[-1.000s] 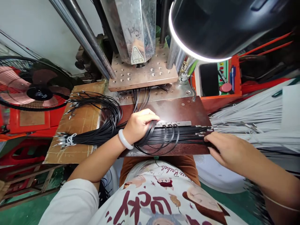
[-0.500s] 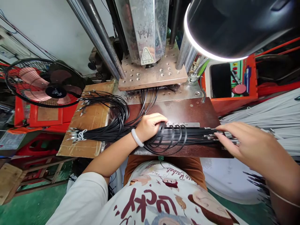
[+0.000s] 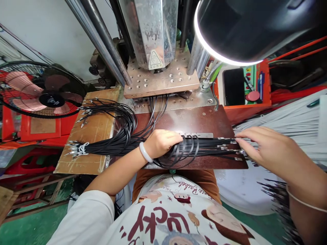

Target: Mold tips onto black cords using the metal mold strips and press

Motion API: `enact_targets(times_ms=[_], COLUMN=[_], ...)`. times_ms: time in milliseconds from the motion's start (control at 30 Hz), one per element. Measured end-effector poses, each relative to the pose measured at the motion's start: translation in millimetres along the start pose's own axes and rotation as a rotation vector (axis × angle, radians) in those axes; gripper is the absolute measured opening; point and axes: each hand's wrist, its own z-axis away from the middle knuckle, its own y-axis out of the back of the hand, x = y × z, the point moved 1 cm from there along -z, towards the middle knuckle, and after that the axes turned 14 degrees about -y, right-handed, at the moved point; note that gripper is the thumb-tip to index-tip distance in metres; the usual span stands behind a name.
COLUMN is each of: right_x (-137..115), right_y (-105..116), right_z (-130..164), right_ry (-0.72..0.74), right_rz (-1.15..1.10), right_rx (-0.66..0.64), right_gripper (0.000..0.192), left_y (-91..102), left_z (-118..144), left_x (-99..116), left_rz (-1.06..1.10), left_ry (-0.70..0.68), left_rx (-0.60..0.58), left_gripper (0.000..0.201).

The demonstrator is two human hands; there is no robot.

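My left hand (image 3: 163,141), with a pale bangle at the wrist, is closed around black flat cables (image 3: 184,149) that curve in several loops beside its fingertips. The cables lie lengthwise across the brown worktop, and their metal-tipped ends (image 3: 223,147) point right. At those ends my right hand (image 3: 265,144) has thumb and forefinger pinched together on a cable end; its exact tip is hidden by the fingers. A thin metal strip with notches (image 3: 204,135) lies just behind the cables. To the left, a tied cable bundle (image 3: 98,148) rests on cardboard.
A press with a drilled metal plate (image 3: 160,86) stands behind the worktop (image 3: 217,119), cables running under it. A lit lamp (image 3: 245,30) hangs at upper right. An orange tray (image 3: 265,98) holds a phone and pens. At left is a fan (image 3: 52,98).
My right hand has shifted a little right along the cable ends, so more metal tips show. My left hand stays on the loops, which have tightened slightly. The view has shifted slightly.
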Motion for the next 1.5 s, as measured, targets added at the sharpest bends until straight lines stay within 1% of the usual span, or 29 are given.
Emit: enact_targets(times_ms=[67, 100, 133, 167, 233, 300, 367, 400, 533, 667, 733, 800, 867, 967, 1033, 1133, 1167, 1200, 1233, 1267, 1333, 1367, 1400, 1433, 1500], right_x=[5, 8, 11, 14, 18, 17, 13, 9, -8, -20, -24, -26, -25, -23, -23, -29, -32, -35, -39, -42, -48, -50, -53, -55, -59], right_y=[-8, -13, -18, -23, -28, -28, -25, -23, -16, -17, -19, -22, -24, -27, -29, -34, -35, -37, -38, -39, -42, -43, -44, -45, -45], right_z=[-4, -6, -7, -9, -10, -10, -10, -10, -9, -12, -16, -20, -23, -25, -27, -30, -30, -30, -29, -28, -25, -24, -22, -21, -20], right_ry=[0.057, 0.069, 0.066, 0.058, 0.064, 0.1, 0.125, 0.127, 0.111, 0.043, 0.064, 0.106, 0.085, 0.017, 0.026, 0.067, 0.074, 0.058, 0.009, -0.071, -0.267, -0.339, -0.372, -0.368, -0.305], right_rz=[0.055, 0.094, 0.131, 0.161, 0.194, 0.231, 0.298, 0.333, 0.423, 0.496, 0.53, 0.54, 0.548, 0.565, 0.547, 0.419, 0.326, 0.205, 0.062, -0.091, -0.385, -0.5, -0.583, -0.637, -0.675], right_rx=[-0.118, -0.185, -0.244, -0.289, -0.317, -0.268, -0.186, -0.151, -0.067, -0.037, -0.004, 0.049, 0.108, 0.209, 0.252, 0.26, 0.259, 0.265, 0.266, 0.256, 0.186, 0.136, 0.086, 0.049, 0.034], right_gripper=[0.01, 0.008, 0.006, 0.005, 0.005, 0.013, 0.018, 0.019, 0.019, 0.02, 0.02, 0.021, 0.023, 0.024, 0.024, 0.026, 0.023, 0.019, 0.016, 0.017, 0.018, 0.017, 0.015, 0.013, 0.01], left_y=[2.6, 4.8, 7.8, 11.2, 17.2, 19.0, 15.5, 12.6, 2.8, 4.9, 7.4, 8.3, 7.6, 6.2, 5.8, 5.6, 5.5, 5.6, 5.8, 6.1, 6.2, 5.8, 5.2, 4.5, 3.9], left_z=[0, 0, 0, 0, -1, -1, 1, 3, 10, 11, 10, 10, 10, 11, 11, 9, 9, 8, 8, 8, 9, 10, 10, 11, 11], left_x=[-1, -2, -4, -6, -10, -14, -17, -18, -16, -7, -3, -1, -3, -7, -7, -1, 0, 1, 0, -3, -10, -15, -18, -21, -22], left_rz=[-0.023, -0.051, -0.081, -0.094, -0.02, 0.149, 0.267, 0.277, 0.151, -0.003, -0.089, -0.121, -0.08, -0.012, -0.024, -0.056, -0.055, -0.04, -0.013, 0.025, 0.109, 0.145, 0.169, 0.182, 0.177], left_ry=[0.081, 0.141, 0.207, 0.271, 0.367, 0.4, 0.39, 0.38, 0.351, 0.283, 0.217, 0.155, 0.147, 0.194, 0.192, 0.137, 0.118, 0.107, 0.117, 0.149, 0.242, 0.279, 0.298, 0.298, 0.278], left_rx=[-0.067, -0.104, -0.116, -0.096, 0.023, 0.134, 0.152, 0.144, 0.089, -0.005, -0.061, -0.096, -0.073, 0.0, -0.001, -0.085, -0.107, -0.104, -0.069, -0.009, 0.116, 0.151, 0.158, 0.143, 0.099], left_gripper=[0.021, 0.021, 0.02, 0.019, 0.018, 0.015, 0.012, 0.012, 0.017, 0.021, 0.023, 0.026, 0.026, 0.023, 0.022, 0.024, 0.026, 0.026, 0.025, 0.023, 0.018, 0.016, 0.016, 0.015, 0.016])
